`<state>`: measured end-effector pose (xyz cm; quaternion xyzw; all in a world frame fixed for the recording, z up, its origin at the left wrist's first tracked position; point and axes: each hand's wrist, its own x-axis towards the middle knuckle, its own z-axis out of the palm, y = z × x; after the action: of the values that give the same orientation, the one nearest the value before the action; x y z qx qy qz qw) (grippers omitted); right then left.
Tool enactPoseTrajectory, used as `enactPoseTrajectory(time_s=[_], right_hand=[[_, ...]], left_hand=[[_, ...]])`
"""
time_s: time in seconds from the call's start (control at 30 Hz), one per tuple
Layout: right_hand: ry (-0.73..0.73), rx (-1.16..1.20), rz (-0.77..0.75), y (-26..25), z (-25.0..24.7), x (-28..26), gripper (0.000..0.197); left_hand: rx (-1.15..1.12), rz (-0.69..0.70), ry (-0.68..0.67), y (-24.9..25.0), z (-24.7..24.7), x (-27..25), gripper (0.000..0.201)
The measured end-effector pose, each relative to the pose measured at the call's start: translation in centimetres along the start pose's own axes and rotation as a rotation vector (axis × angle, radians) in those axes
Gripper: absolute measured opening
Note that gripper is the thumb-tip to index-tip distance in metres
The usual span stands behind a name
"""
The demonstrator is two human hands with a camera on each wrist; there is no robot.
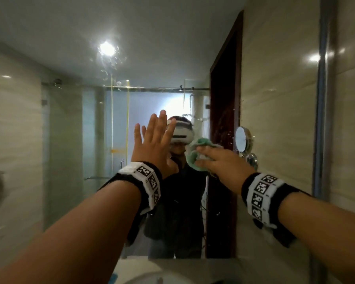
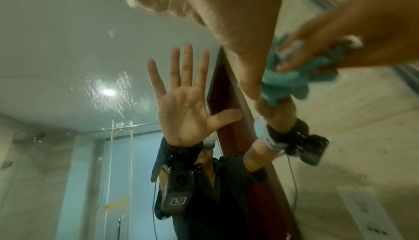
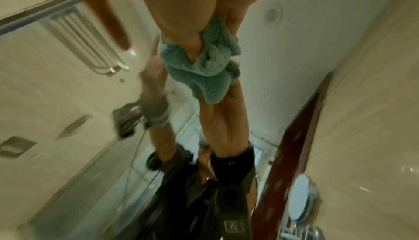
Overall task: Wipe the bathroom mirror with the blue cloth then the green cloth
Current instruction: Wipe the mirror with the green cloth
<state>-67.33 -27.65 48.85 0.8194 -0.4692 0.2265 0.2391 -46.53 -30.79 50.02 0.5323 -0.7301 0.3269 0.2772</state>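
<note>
The bathroom mirror (image 1: 70,140) fills the head view, with water spots around a reflected lamp at 12 o'clock. The left hand (image 1: 156,144) lies flat on the glass, fingers straight and spread. At its 3 o'clock, the right hand (image 1: 219,160) presses the bunched green cloth (image 1: 193,156) against the mirror.

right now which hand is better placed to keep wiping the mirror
Right. The right hand already presses the bunched green cloth against the mirror. The left hand is open and flat with no cloth, so it would need one first.
</note>
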Motion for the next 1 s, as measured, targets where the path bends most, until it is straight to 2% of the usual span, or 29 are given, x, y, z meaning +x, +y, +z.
enactPoseTrajectory(time_s=[0.03,0.1,0.17,0.23,0.3,0.4,0.47,0.53,0.63,0.73,0.8,0.9,1.0], right_hand=[[0.070,-0.049,-0.035,0.6,-0.9,0.5,0.069],[0.310,-0.013,0.026,2.5,-2.9,2.5,0.046],[0.422,0.002,0.137,3.2,-3.6,3.7,0.037],[0.514,0.120,0.174,3.4,-2.6,4.2,0.038],[0.601,0.051,0.139,3.3,-1.4,4.5,0.041],[0.602,0.021,0.132,3.2,-0.2,4.2,0.041],[0.492,-0.008,0.088,2.2,1.5,2.8,0.046],[0.407,-0.068,-0.017,0.8,4.2,0.6,0.052],[0.373,-0.158,-0.165,-0.4,7.4,-2.0,0.041],[0.340,-0.174,-0.202,0.4,5.7,-1.7,0.040],[0.370,-0.111,-0.095,1.4,3.2,-0.6,0.046],[0.503,0.006,0.131,2.3,0.7,0.9,0.051],[0.550,0.023,0.184,1.5,1.6,0.9,0.055]], left_hand=[[-0.001,-0.006,-0.044,0.3,0.3,-0.4,0.119],[-0.023,-0.042,-0.160,1.0,0.9,-0.9,0.130],[-0.051,-0.077,-0.245,1.4,1.8,-0.9,0.141],[-0.036,-0.104,-0.231,1.4,2.9,-0.7,0.149],[-0.016,-0.122,-0.191,1.5,3.6,-0.6,0.154],[0.003,-0.135,-0.161,1.6,3.7,-0.5,0.158],[0.011,-0.148,-0.167,1.8,3.5,-0.5,0.159],[0.021,-0.155,-0.170,1.9,3.4,-0.6,0.159],[0.020,-0.163,-0.178,2.1,3.4,-0.8,0.159],[0.013,-0.161,-0.175,2.0,3.4,-0.8,0.160],[0.006,-0.155,-0.179,2.0,3.4,-0.8,0.160],[-0.006,-0.143,-0.182,1.9,3.4,-0.9,0.159],[-0.013,-0.135,-0.172,1.7,3.6,-0.8,0.159]])
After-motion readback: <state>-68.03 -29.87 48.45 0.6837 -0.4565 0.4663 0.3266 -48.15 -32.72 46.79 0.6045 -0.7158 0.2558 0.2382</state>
